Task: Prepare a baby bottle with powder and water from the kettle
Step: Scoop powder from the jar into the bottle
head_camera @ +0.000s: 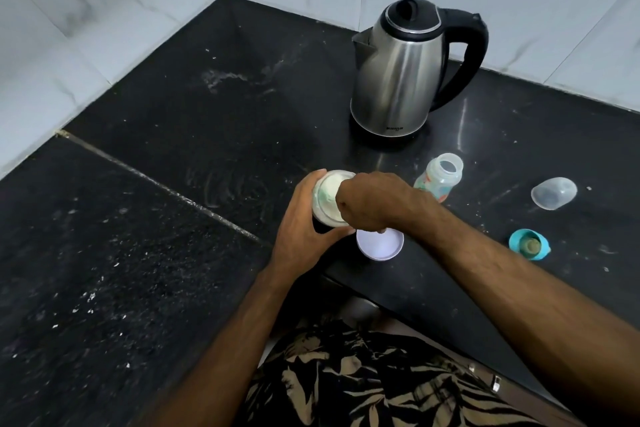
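One kettle [401, 73] stands on the bench [173, 114], steel-bodied with a single black handle and one black lid. One baby bottle [440, 180] stands open near it. One clear cap [554, 193] lies apart from the bottle, and one teal collar with its teat [529, 244] lies closer to the bench edge. One powder jar [329, 199] stands open, and one white lid [380, 245] lies just beside it. Two hands are in view: one left hand [304, 229] and one right hand [374, 201]. The bench itself shows two dark slabs meeting at one seam. Behind it, two tiled walls meet in one corner.
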